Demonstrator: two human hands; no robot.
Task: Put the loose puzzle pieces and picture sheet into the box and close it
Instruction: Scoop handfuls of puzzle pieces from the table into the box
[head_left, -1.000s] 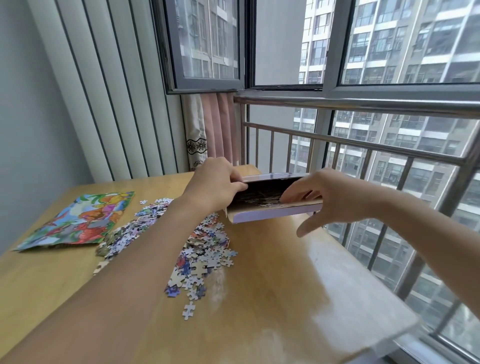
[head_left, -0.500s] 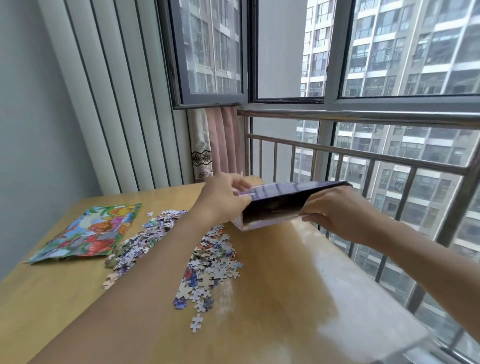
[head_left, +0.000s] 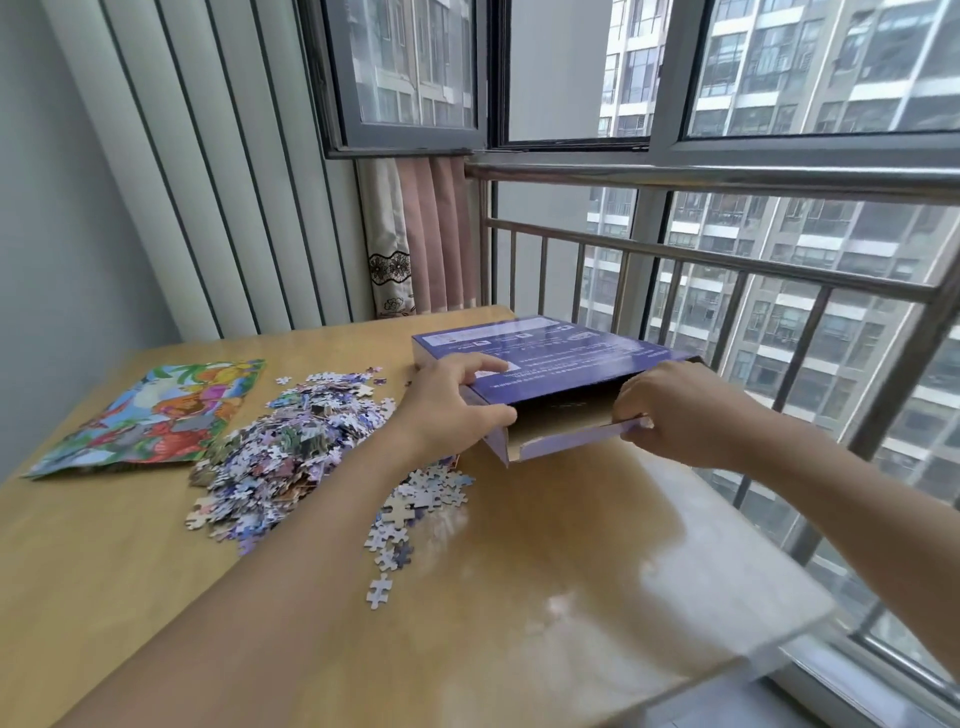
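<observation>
Head view looks down on a wooden table (head_left: 545, 597) by a railed window (head_left: 727, 291). Both hands hold a flat purple box (head_left: 545, 358) at its open near end. The left hand (head_left: 447, 410) grips the box's left corner — fingers curled over the printed top, thumb along the edge of the opening. The right hand (head_left: 680, 410) pinches the pale end flap (head_left: 582, 439), which sticks out from the bottom of the opening; its fingers are bent tightly round the flap's right end. Between the two hands the box mouth gapes dark, and what lies inside cannot be made out.

Left of the left hand's fingers, and under that forearm, the loose puzzle pieces (head_left: 291, 457) lie in a heap, with a thin scatter trailing nearer the wrist. Farther left, well apart from both hands, the colourful picture sheet (head_left: 150, 415) lies flat on the table — its near corner just beside the heap.
</observation>
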